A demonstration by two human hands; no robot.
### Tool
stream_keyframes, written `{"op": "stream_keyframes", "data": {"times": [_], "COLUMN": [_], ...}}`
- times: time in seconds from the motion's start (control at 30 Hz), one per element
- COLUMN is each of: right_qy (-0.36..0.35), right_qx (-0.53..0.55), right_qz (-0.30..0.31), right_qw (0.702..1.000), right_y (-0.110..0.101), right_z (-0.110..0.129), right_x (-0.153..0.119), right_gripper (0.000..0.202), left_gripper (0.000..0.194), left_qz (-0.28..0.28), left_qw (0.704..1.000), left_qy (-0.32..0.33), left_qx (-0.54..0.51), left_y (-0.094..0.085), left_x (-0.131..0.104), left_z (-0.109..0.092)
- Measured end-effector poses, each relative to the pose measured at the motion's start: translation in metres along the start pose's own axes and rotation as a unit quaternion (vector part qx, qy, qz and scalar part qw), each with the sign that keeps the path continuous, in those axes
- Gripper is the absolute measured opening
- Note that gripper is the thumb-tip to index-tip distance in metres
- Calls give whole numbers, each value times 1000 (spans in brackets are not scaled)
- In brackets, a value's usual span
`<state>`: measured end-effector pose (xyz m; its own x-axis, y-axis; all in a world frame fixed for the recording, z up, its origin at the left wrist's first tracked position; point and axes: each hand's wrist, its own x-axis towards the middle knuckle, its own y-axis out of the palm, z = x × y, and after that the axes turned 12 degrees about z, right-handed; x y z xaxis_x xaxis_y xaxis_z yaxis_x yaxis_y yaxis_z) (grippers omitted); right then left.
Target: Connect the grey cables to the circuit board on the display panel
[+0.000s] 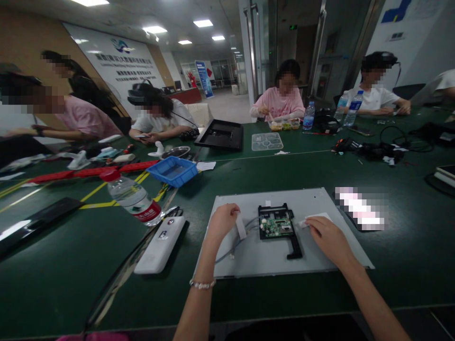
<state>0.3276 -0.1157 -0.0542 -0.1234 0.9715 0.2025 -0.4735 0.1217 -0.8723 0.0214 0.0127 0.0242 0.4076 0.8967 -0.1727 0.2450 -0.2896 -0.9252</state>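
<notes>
A flat grey panel (245, 263) lies on the green table in front of me. On its middle sits a black plastic frame (294, 246) with a green circuit board (275, 226) in it, and grey cables (227, 255) run out to the left. My left hand (223, 221) is closed, pinching the top of a white strip (241, 226) that hangs over the cables. To the right of the frame, my right hand (327, 237) pinches a small white piece (303, 223), whose kind I cannot make out. A white sheet (323, 216) shows just behind those fingers.
Left of the panel are a white power bank (161, 246), a water bottle (135, 199) and a blue tray (173, 171). A phone (360, 208) lies to the right. Farther back stand a black tray (220, 134) and a clear lid (267, 141). Several people sit around the table.
</notes>
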Motion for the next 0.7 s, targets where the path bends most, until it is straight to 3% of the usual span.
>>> {"op": "stream_keyframes", "data": {"times": [0.2,0.7], "right_qy": [9,16], "right_qx": [5,28], "right_qz": [2,10], "right_qw": [1000,999], "right_y": [1,7], "right_z": [-1,1], "right_x": [1,6], "right_gripper": [30,33], "left_gripper": [21,21], "left_qz": [-9,-70], "left_qw": [1000,997], "left_qy": [-27,-9], "left_qx": [8,3], "left_y": [9,22], "left_x": [6,11], "left_z": [4,8]}}
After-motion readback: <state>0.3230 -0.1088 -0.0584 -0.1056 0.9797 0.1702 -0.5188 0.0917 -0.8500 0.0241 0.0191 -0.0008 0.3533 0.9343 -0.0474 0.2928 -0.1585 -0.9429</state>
